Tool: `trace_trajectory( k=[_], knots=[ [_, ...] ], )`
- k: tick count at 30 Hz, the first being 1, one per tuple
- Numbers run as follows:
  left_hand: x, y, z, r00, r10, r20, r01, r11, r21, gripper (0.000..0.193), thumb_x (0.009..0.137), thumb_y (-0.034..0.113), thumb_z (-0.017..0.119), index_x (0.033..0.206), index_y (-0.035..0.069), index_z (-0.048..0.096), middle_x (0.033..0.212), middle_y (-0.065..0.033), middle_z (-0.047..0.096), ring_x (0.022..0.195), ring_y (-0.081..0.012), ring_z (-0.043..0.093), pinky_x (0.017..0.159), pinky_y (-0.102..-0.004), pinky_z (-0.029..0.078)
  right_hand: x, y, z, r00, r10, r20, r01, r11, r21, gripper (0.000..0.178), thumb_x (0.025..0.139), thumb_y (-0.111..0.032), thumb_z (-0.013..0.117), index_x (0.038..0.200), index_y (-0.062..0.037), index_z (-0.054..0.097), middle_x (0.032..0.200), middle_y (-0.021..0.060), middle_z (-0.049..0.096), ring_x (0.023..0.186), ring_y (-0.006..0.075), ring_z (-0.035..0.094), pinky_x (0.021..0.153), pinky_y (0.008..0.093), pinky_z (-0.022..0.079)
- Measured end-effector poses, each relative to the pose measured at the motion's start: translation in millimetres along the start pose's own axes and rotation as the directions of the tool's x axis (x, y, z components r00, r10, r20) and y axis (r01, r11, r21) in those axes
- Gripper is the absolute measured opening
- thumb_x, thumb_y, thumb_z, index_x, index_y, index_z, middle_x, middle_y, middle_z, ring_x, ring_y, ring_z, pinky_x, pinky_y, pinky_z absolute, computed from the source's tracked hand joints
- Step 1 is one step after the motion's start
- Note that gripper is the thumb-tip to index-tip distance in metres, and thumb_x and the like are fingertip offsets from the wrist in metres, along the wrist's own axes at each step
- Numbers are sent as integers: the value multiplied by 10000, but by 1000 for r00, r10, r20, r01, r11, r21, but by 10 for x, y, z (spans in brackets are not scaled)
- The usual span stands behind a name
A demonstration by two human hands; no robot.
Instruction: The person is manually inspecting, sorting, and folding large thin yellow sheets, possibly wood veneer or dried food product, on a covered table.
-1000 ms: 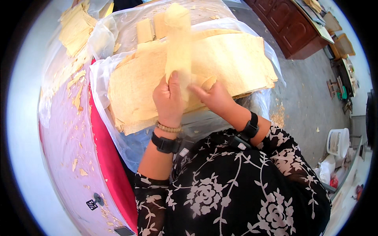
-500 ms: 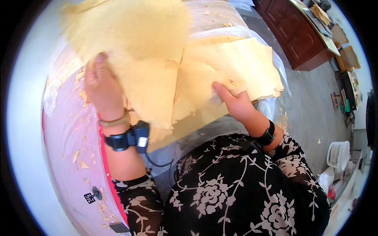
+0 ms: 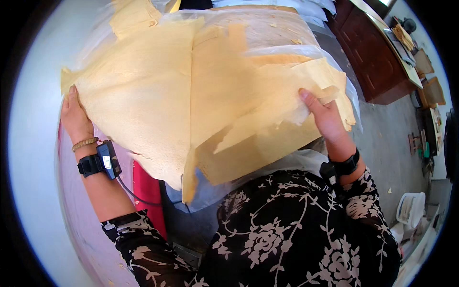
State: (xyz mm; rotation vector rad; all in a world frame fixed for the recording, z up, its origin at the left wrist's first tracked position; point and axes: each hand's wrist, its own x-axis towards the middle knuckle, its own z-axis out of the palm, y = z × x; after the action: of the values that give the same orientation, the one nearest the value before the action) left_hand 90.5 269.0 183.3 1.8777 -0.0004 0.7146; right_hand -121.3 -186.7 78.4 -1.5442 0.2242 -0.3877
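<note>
A large, thin, pale-yellow sheet (image 3: 138, 95), much like dried tofu skin, stretches between my hands. A straight fold line runs down its middle, and its lower edges are ragged. On the far left, my left hand (image 3: 76, 117) pinches its edge, with the thumb on top and the other fingers hidden beneath. At the right, my right hand (image 3: 330, 122) is closed on the torn right part of it, thumb uppermost. More layered sheets (image 3: 311, 71) lie under and beyond my right hand. The sheet's middle right is blurred by motion.
Clear plastic film (image 3: 229, 26) covers the table beneath the sheets. Another yellow piece (image 3: 134, 19) lies at the far left. A dark red wooden cabinet (image 3: 370, 55) stands at the back right, and a white plastic container (image 3: 410, 210) sits on the floor to the right.
My left hand has moved left, drawing the raised left part of the sheet down and outward so it spreads open. My right hand has shifted right, still gripping the sheet.
</note>
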Motion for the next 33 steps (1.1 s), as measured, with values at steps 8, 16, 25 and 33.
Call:
trace_trajectory(
  k=[8,16,25,33],
  knots=[
    [550,-854,-704,995,94,-45,-91,994,64,369,998,241,549,1202,-60,611,1124,-108,682,998,-196,637,881,-322,505,297,241,-339,1000,20,12,-21,987,160,406,956,-159,644,1309,11,538,1220,89,644,1074,166,629,887,309,521],
    [967,-2159,-3325,999,-38,-16,32,468,883,342,924,228,575,1218,59,624,1093,-149,685,968,-274,652,829,-413,503,392,234,-743,993,88,75,-116,748,653,384,945,-183,556,1266,28,577,1211,134,665,1106,250,644,980,383,502],
    [-1164,58,-324,800,104,590,-223,966,132,481,957,144,563,1415,13,498,1438,-135,525,1360,-253,455,1139,-371,333,4,-113,-272,953,-10,303,-214,687,695,441,973,-287,526,1316,-10,539,1265,153,619,1137,263,626,987,408,503],
    [-2326,505,1601,211,125,969,898,366,-243,661,805,161,792,1368,-17,494,1283,-116,612,1144,-194,593,944,-334,500,-155,-115,-127,972,187,141,-232,860,455,693,947,-462,605,1462,-48,396,1484,178,451,1291,276,524,1036,427,465]
  ],
)
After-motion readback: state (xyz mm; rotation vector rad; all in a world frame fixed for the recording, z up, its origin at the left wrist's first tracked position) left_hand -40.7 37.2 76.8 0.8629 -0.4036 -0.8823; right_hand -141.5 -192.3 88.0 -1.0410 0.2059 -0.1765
